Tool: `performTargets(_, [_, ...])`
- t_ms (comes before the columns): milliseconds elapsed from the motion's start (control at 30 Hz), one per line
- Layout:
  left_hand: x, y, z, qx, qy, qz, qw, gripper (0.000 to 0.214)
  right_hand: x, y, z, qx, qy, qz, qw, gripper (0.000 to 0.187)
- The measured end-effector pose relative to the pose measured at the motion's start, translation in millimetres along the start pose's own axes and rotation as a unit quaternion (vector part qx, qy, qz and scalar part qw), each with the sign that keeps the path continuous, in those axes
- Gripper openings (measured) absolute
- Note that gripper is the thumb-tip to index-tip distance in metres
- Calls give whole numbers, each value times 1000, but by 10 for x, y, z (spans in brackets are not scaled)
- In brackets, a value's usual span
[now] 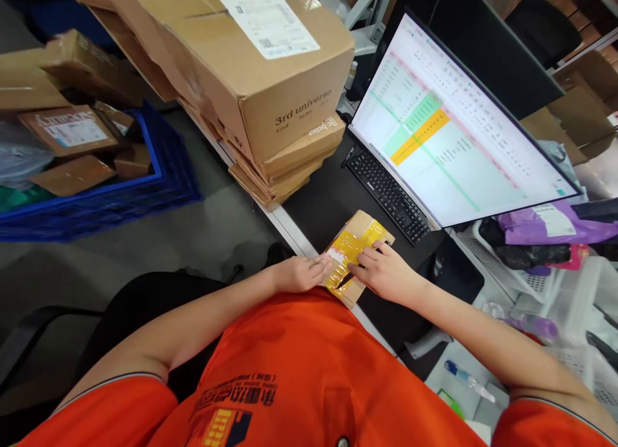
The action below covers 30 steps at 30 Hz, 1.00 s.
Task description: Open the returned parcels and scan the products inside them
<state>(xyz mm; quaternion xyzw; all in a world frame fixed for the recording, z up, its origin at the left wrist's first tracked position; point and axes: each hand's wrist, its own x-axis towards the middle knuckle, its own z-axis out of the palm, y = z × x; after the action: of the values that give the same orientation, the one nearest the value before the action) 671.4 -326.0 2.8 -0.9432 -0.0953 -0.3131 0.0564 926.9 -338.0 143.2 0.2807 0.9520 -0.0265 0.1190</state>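
A small cardboard box (360, 231) wrapped in yellow tape is held at the desk's front edge, close against my orange shirt. My left hand (302, 273) grips its left side, fingers pressed together at the taped edge. Across the box's right part lies my right hand (386, 273), its fingers curled onto the yellow tape. Below the right fingertips a dark pointed shape shows on the box; I cannot tell whether it is a tool or a marking. My palms and the underside of the box are hidden.
Stacked cardboard boxes (290, 112) stand at the desk's left end. A keyboard (386, 192) and lit monitor (463, 131) are beyond the box, a mouse (438, 265) to the right. Left on the floor is a blue crate (178, 170) of parcels; a white basket (535, 286) stands right.
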Motion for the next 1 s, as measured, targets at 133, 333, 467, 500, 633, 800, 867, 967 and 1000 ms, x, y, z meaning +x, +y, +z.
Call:
performTargets(133, [-1, 63, 43, 13, 6, 4, 1000, 25, 8, -38, -50, -43, -19, -21, 999, 30])
performTargets(333, [-43, 42, 85, -47, -8, -6, 999, 34, 37, 119, -158, -54, -24, -40, 997, 26])
performTargets(467, [-39, 0, 51, -8, -20, 14, 1000, 32, 7, 458, -224, -63, -30, -6, 998, 28])
performTargets(500, [-28, -8, 43, 7, -20, 19, 1000, 32, -3, 548, -232, -71, -33, 1, 997, 29])
performTargets(633, [21, -26, 43, 34, -22, 6, 999, 30, -19, 853, -235, -108, -38, 11, 993, 35])
performTargets(800, [-40, -69, 46, 32, -47, 6, 998, 34, -93, 1261, -192, -161, -43, 97, 981, 36])
performTargets(867, [-103, -91, 19, 38, -23, 17, 999, 33, -177, 1411, -142, -177, -30, 178, 968, 37])
performTargets(967, [-173, -93, -22, 37, 4, -5, 999, 29, -279, 1462, 27, -145, 43, 351, 924, 35])
performTargets(1000, [-179, -81, -29, 35, 6, -18, 999, 29, -283, 1422, 116, -92, 77, 408, 905, 35])
